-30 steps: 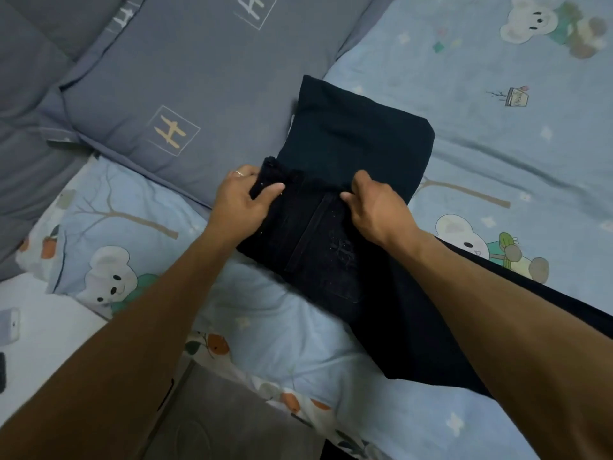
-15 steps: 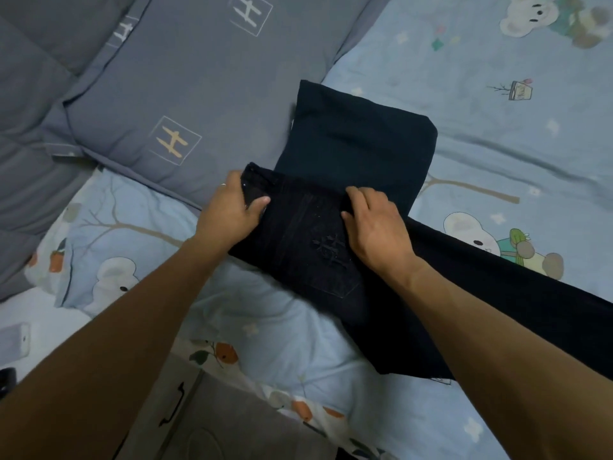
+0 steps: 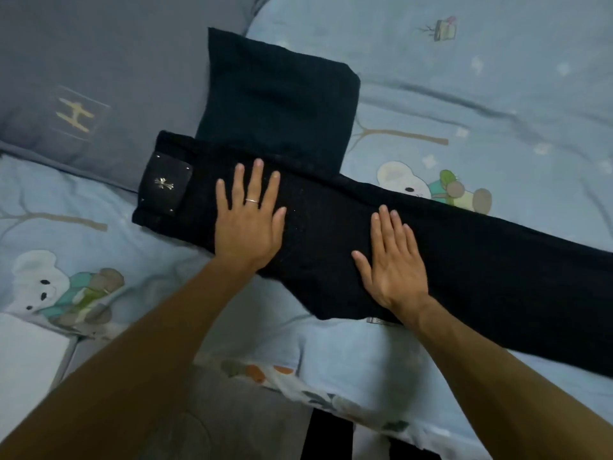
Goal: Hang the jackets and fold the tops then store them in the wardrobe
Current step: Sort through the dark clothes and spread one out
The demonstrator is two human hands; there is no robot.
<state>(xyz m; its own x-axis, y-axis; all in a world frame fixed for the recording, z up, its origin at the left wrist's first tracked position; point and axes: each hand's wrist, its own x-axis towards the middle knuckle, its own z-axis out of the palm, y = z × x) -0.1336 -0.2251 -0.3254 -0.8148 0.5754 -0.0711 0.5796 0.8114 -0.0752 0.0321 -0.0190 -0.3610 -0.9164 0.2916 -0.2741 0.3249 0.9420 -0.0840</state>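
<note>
A long black garment (image 3: 481,277), looking like jeans folded lengthwise, lies across the bed from centre left to the right edge. Its waist end carries a black patch with a silver cross (image 3: 166,186). My left hand (image 3: 248,220) lies flat on it near the waist, fingers straight and spread, a ring on one finger. My right hand (image 3: 394,263) presses flat on the garment further right. A dark folded top (image 3: 278,101) lies just behind, partly under the garment's far edge.
The light blue bedsheet (image 3: 464,94) with cartoon bears covers the bed. A grey pillow with an "H" print (image 3: 76,114) lies at the far left. A white surface (image 3: 26,353) shows at the lower left, and grey floor (image 3: 212,426) below the bed edge.
Both hands let go of the waist end and now lie flat on the garment. The garment is laid out longer, with the patch facing up. The view moved closer.
</note>
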